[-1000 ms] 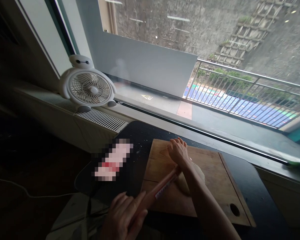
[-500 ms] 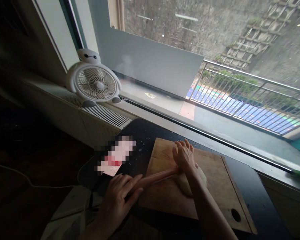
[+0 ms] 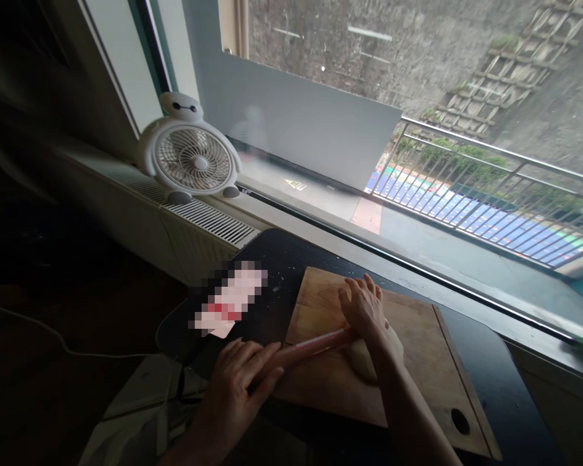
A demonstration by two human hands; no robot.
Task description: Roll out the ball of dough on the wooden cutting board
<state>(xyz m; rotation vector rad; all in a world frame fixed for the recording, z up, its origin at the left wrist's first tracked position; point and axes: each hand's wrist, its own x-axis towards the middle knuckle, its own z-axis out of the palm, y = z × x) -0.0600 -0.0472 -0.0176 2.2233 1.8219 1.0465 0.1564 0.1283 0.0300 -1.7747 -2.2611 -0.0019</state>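
Observation:
A pinkish wooden rolling pin (image 3: 315,346) lies slantwise over a wooden cutting board (image 3: 315,298). My left hand (image 3: 243,372) holds its near left end, fingers laid over the top and thumb along the near side. My right hand (image 3: 364,307) rests its palm over the pin's far end, with its fingers stretched forward and apart. Beneath the pin and my right wrist, a pale rounded lump of dough (image 3: 364,366) sits on the board. My right hand and forearm hide part of the dough and the pin's far end.
The board lies on a black table (image 3: 279,255) by a window. Left of the board is a blurred pink-and-white flat item (image 3: 228,304). A white character-shaped fan (image 3: 199,162) stands on a radiator (image 3: 218,223). A thin white cable (image 3: 78,351) runs at the left.
The whole view has shifted slightly, mostly to the right. Both hands keep their places on the rolling pin, and the dough looks much the same.

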